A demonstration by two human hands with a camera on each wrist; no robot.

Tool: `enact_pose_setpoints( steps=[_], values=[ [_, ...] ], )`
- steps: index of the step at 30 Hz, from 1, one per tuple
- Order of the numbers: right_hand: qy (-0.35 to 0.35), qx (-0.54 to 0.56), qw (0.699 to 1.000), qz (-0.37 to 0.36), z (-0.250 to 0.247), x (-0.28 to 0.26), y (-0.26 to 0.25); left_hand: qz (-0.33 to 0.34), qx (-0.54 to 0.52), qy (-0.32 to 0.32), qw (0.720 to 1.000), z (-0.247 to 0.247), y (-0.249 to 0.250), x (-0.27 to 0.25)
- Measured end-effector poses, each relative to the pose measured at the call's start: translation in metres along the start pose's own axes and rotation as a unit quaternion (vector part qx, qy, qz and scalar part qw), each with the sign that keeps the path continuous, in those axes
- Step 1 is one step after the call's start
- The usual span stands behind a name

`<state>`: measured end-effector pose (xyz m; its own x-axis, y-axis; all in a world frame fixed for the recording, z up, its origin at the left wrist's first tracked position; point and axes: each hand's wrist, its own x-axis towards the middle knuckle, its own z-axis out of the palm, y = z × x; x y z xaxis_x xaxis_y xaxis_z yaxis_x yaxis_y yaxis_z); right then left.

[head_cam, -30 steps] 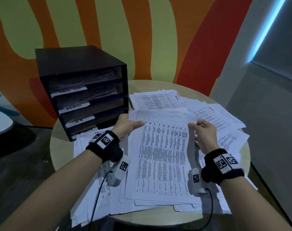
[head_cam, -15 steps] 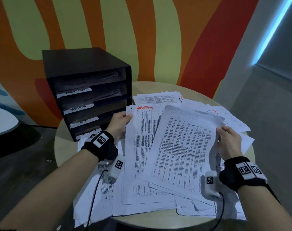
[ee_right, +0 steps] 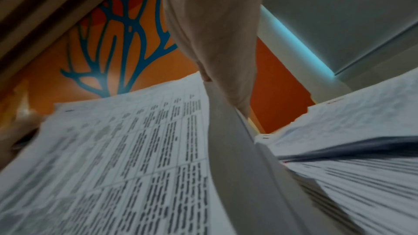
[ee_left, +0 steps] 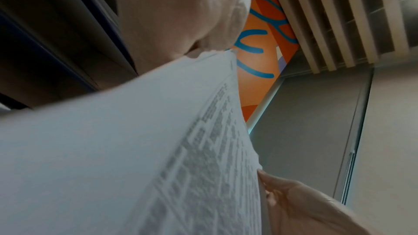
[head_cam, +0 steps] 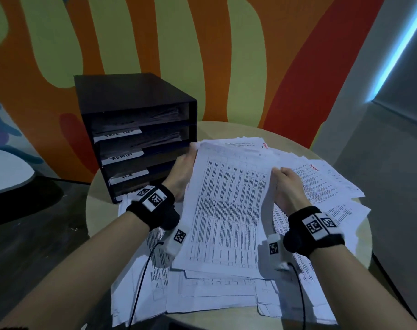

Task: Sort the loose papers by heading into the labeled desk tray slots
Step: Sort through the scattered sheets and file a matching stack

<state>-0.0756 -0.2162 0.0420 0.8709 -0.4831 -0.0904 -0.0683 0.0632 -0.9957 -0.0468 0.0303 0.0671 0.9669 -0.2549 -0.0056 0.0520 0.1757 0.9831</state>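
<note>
1. The loose papers (head_cam: 226, 294) cover most of the round table (head_cam: 360, 253), fanned from 5 o'clock round to 1 o'clock, and one printed sheet (head_cam: 229, 206) is raised above them at the centre, its far edge tilted up.
2. The left hand (head_cam: 181, 177) pinches the sheet's far left edge, with its fingertips hidden behind the paper; the right hand (head_cam: 286, 186) has its fingers curled round the right edge.
3. The step in hand looks like reading the heading; the top line is too blurred to read here.
4. To do it well, both hands should hold only this one sheet, keep it flat and feed its short edge level into the matching slot.
5. The desk tray (head_cam: 136, 139) stands at 10 o'clock, just beside the left hand, its white labels (head_cam: 121, 157) facing forward; the upper slots already hold sheets.
6. Papers tucked against the tray's foot and the wrist cables (head_cam: 140, 277) trailing over the pile at 7 o'clock could snag or drag sheets.
</note>
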Motion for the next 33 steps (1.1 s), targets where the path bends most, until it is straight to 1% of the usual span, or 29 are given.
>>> enact_pose_setpoints(
  steps=[2,3,5,7,9,11,12,14,15,16,18,19,21,22,23,24,26,27,28,29,30,31,33],
  values=[
    [0.021,-0.010,0.999,-0.026,0.011,-0.003,-0.011,0.021,-0.016,-0.030,0.999,-0.005,0.005,-0.003],
    [0.028,-0.009,0.998,-0.050,0.016,-0.006,-0.019,0.032,-0.009,-0.033,0.999,-0.007,0.008,-0.005],
    [0.026,0.014,0.994,-0.107,0.025,-0.014,-0.038,0.074,0.028,0.006,0.997,-0.010,0.017,-0.005],
    [-0.005,0.066,0.983,-0.170,0.030,-0.026,-0.063,0.141,0.048,0.050,0.988,-0.010,0.035,-0.004],
    [-0.040,0.058,0.969,-0.236,0.034,-0.036,-0.086,0.208,0.054,0.070,0.974,-0.008,0.061,-0.008],
    [-0.069,0.048,0.951,-0.299,0.037,-0.045,-0.105,0.257,0.046,0.066,0.963,-0.007,0.083,-0.011],
    [-0.080,0.055,0.943,-0.317,0.038,-0.048,-0.111,0.277,0.042,0.061,0.958,-0.007,0.091,-0.013],
    [-0.094,0.065,0.938,-0.327,0.040,-0.050,-0.115,0.294,0.044,0.053,0.953,-0.008,0.096,-0.015],
    [-0.099,0.059,0.940,-0.320,0.041,-0.050,-0.112,0.285,0.045,0.046,0.956,-0.009,0.094,-0.016],
    [-0.099,0.041,0.947,-0.303,0.042,-0.048,-0.106,0.261,0.050,0.037,0.963,-0.012,0.086,-0.016],
    [-0.104,0.001,0.962,-0.252,0.043,-0.047,-0.092,0.190,0.071,0.006,0.979,-0.018,0.063,-0.014],
    [-0.109,-0.013,0.968,-0.227,0.043,-0.047,-0.085,0.149,0.097,0.005,0.984,-0.020,0.049,-0.013],
    [-0.106,-0.026,0.971,-0.210,0.041,-0.050,-0.081,0.079,0.173,0.042,0.981,-0.022,0.026,-0.012],
    [-0.097,-0.036,0.969,-0.223,0.039,-0.052,-0.084,0.063,0.199,0.065,0.976,-0.024,0.018,-0.010],
    [-0.078,-0.064,0.963,-0.251,0.037,-0.053,-0.090,0.073,0.212,0.075,0.972,-0.024,0.015,-0.011],
    [-0.049,-0.108,0.950,-0.289,0.034,-0.054,-0.098,0.117,0.229,0.074,0.964,-0.023,0.015,-0.010],
    [-0.005,-0.201,0.906,-0.372,0.028,-0.054,-0.115,0.224,0.280,0.063,0.931,-0.022,0.021,-0.005],
    [-0.003,-0.243,0.882,-0.404,0.026,-0.055,-0.123,0.265,0.309,0.053,0.912,-0.021,0.027,-0.004],
    [-0.007,-0.291,0.856,-0.427,0.026,-0.055,-0.129,0.291,0.345,0.042,0.892,-0.020,0.033,-0.001],
    [-0.018,-0.339,0.835,-0.434,0.026,-0.056,-0.135,0.312,0.385,0.033,0.868,-0.019,0.039,0.001],
    [-0.039,-0.376,0.823,-0.424,0.026,-0.056,-0.140,0.326,0.427,0.030,0.843,-0.016,0.047,0.001],
    [-0.069,-0.396,0.824,-0.400,0.026,-0.055,-0.143,0.338,0.458,0.026,0.822,-0.015,0.054,0.002],
    [-0.123,-0.416,0.828,-0.356,0.025,-0.047,-0.142,0.366,0.475,0.018,0.800,-0.013,0.064,-0.002]
  ],
)
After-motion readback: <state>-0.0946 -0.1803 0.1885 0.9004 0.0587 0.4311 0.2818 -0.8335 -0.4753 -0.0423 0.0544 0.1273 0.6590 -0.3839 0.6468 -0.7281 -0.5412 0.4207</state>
